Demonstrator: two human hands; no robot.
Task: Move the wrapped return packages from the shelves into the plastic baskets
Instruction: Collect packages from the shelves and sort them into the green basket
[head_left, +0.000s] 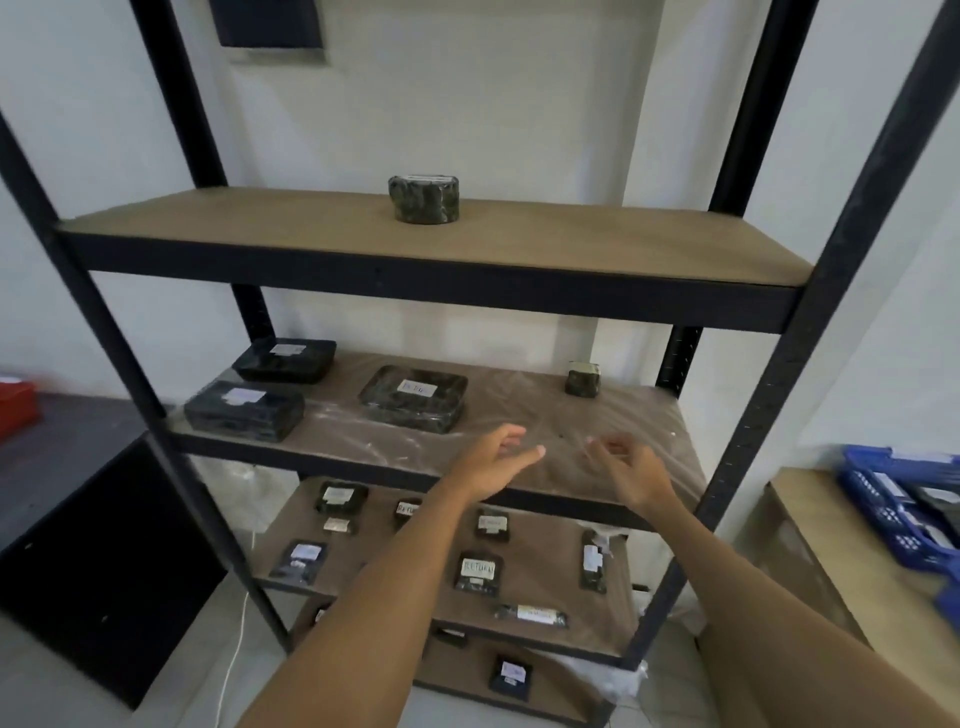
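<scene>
Both hands hover empty over the bare front-right of the middle shelf (519, 410), inside the black uprights. The left hand (496, 462) is spread; the right hand (631, 470) is loosely curled. The nearest package (414, 397) lies just beyond and left of the left hand. Blue baskets (904, 514) at far right are cut off; lower labels blur.

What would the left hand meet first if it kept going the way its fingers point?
Probably nothing soon: the left hand points right over the plastic-covered shelf board, toward the right hand. Depth is unclear.
</scene>
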